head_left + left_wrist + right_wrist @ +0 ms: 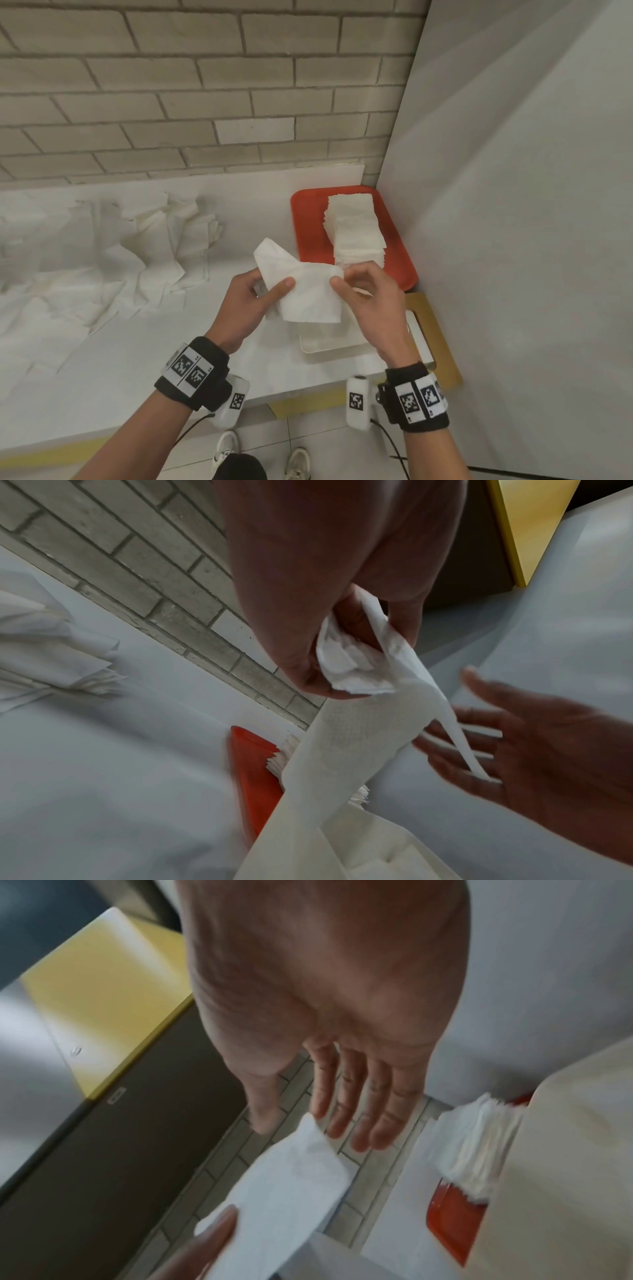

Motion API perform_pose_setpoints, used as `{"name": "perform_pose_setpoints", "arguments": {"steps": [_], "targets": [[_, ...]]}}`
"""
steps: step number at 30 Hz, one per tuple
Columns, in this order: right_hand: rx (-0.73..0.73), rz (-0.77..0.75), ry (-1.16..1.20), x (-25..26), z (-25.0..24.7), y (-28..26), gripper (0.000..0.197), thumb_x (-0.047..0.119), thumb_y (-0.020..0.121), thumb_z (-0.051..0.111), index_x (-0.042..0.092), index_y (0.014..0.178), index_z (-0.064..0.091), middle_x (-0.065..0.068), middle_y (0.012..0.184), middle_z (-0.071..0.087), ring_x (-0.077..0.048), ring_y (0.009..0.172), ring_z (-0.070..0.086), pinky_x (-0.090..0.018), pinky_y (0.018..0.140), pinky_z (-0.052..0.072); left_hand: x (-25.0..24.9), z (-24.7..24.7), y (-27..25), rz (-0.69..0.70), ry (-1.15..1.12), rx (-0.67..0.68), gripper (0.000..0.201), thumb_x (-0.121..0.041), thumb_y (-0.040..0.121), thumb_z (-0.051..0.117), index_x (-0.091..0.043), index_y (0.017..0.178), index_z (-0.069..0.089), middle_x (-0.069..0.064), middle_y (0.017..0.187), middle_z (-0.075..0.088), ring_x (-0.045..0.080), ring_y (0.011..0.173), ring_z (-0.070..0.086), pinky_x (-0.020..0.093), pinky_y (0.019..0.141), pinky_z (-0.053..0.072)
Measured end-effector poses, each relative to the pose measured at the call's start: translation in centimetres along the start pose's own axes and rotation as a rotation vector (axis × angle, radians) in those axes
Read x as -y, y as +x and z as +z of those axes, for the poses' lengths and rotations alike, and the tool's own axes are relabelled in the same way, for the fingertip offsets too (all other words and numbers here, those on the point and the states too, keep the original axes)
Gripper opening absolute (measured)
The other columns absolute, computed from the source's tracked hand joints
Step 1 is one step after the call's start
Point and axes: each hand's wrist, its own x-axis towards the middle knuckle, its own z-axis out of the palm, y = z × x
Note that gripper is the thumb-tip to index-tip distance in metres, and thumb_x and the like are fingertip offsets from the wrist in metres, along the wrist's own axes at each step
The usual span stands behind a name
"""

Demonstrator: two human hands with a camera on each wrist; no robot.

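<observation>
I hold a white napkin (308,291) just in front of the red tray (305,219). My left hand (246,301) pinches it and my right hand (366,301) touches its tray-side edge (a folded stack (356,226) sits on that tray).

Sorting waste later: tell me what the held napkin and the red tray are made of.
Napkin: soft tissue paper, matte white; it creases and shows an embossed dot pattern in the left hand. Tray: probably hard plastic, smooth red with slight sheen and moulded rounded rim.

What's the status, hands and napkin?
Left hand grips napkin. Right hand, flat, touches its edge. Napkin held above counter. Nothing in the way; stack on red tray behind.
</observation>
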Motion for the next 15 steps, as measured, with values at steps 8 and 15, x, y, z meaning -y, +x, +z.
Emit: {"name": "perform_pose_setpoints", "arguments": {"steps": [8,15], "targets": [[0.237,-0.466,-0.18,0.2,0.1,-0.4,0.017,0.011,0.093,0.085,0.012,0.086,0.069,0.01,0.103,0.074,-0.016,0.1,0.071,-0.034,0.087,0.056,1.4,-1.5,1.2,-0.182,-0.144,-0.179,0.036,-0.039,0.089,0.081,-0.006,0.104,0.08,0.02,0.105,0.079,0.035,0.097,0.075,0.04,0.068,0.052],[0.092,-0.174,0.001,0.0,0.3,-1.6,0.014,0.015,0.105,0.071,0.011,0.099,0.059,0.006,0.098,0.076,-0.016,0.099,0.076,-0.032,0.089,0.062,1.4,-0.9,1.3,-0.189,-0.111,-0.31,0.009,-0.022,0.096,0.075,-0.017,0.094,0.083,0.01,0.1,0.081,0.028,0.093,0.074,0.04,0.077,0.057]]}}
